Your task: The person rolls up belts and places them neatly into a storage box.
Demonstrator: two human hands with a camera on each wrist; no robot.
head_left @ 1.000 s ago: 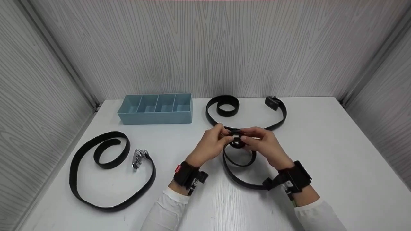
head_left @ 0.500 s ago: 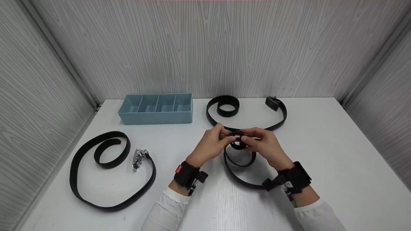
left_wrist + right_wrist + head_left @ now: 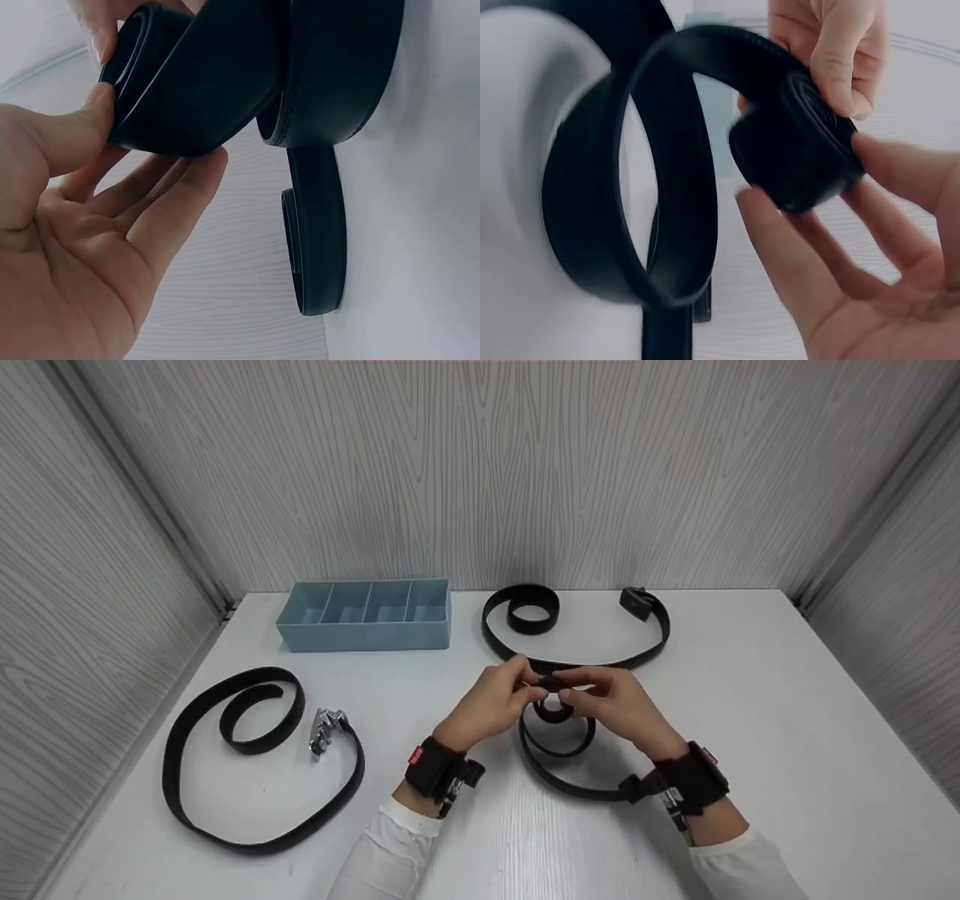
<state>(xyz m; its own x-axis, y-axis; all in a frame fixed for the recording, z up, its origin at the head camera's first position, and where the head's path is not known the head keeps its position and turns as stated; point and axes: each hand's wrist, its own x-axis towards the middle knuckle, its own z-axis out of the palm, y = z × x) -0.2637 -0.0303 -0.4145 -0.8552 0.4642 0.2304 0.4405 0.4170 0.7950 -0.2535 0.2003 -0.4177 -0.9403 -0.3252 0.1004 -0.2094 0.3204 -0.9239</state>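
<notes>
Sitting between fingers (image 3: 176, 210) — black belt (image 3: 210, 82)

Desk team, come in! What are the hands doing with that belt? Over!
Left hand, right hand: both pinching partly coiled belt, rest loosely looped. Another belt close behind, apparently not blocking.

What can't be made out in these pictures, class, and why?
Outer end of held black belt: head view, behind right wrist camera.
Most of right hand: left wrist view, behind belt, past top edge.
Design of silver buckle: head view, too small.
Floor of blue tray: head view, partly behind its front wall.
</notes>
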